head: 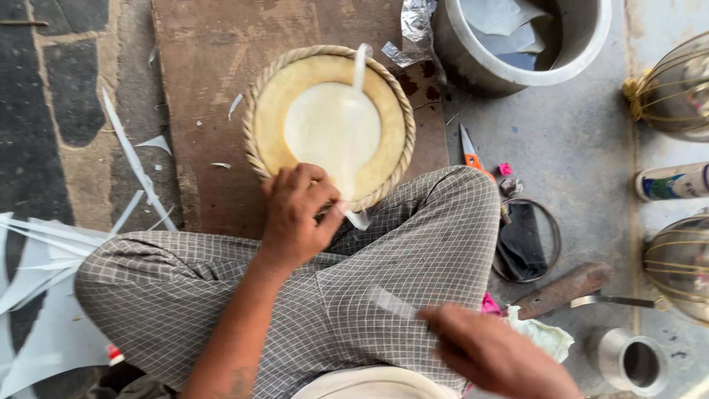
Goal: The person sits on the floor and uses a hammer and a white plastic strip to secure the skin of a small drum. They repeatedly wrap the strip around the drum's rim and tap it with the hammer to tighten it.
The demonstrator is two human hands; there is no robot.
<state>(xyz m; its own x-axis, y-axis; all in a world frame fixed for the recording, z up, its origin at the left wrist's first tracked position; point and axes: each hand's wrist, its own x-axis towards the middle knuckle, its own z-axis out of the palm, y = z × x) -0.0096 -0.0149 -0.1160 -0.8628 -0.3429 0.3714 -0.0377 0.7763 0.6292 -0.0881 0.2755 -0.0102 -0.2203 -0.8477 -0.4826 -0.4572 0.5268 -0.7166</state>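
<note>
From the head camera I see my left hand (297, 214) pinching a white strip (354, 133) at the near rim of a round woven tray (330, 122) on a brown board (199, 89); my right hand (491, 351), blurred and cut off, lies loosely open above my knee; a labelled blue-white can (673, 182) lies far right, its print unreadable

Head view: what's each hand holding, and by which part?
Left hand pinches the pale strip near its lower end, over the round woven tray. Right hand: grip cannot be told.
</note>
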